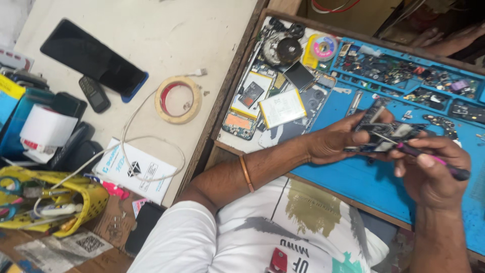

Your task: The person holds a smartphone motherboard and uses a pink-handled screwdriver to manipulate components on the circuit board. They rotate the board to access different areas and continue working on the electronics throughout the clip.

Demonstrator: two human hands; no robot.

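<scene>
Right over the blue work mat [353, 177], the left hand [336, 141] is closed around an opened phone [389, 135], thumb on top and fingers curled under its near edge, holding it just above the mat. The right hand [432, 169] meets it from the other side, pinching a pink-and-black screwdriver [434, 161] whose tip rests on the phone's exposed board. Both hands are touching the phone or nearly so, with the tool lying across the right hand's fingers.

At the mat's far edge runs a row of small compartments [419, 76] filled with tiny parts. Just beyond the mat's left end lie several dismantled phones, a white battery [282, 108] and a reel of solder wick [323, 48]. Well left of the mat, on the pale table [166, 30], sit a roll of tape [178, 99], a dark tablet [93, 58], a small keypad phone [94, 94] and a white cable [141, 146]. A yellow basket [76, 202] of tools stands farthest from the mat.
</scene>
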